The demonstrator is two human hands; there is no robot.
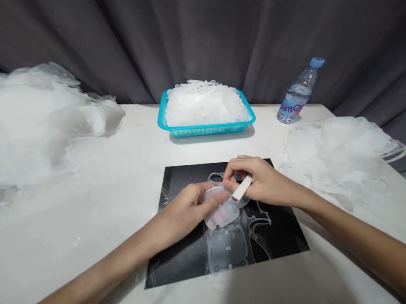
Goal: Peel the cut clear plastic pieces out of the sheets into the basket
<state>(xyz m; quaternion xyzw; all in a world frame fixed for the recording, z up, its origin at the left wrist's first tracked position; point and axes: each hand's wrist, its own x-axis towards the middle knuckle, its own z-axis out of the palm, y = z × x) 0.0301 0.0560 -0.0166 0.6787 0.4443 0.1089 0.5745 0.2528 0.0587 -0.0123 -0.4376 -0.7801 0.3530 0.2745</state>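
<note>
On a black mat (182, 260) in front of me lies a translucent silicone moulded sheet (227, 247) with thin flash around it. My left hand (186, 211) is closed on a clear rounded silicone piece (221, 211), fingers under and over it. Just to its right, my right hand (257, 180) pinches a small white flat tool (242, 188) whose tip touches the piece's upper edge. The two hands meet over the mat's upper middle.
A turquoise basket (206, 128) heaped with clear silicone pieces stands at the back centre. Large piles of translucent scraps lie at left (40, 117) and at right (338, 152). A water bottle (298, 94) stands back right. A dark curtain hangs behind the white table (105, 200).
</note>
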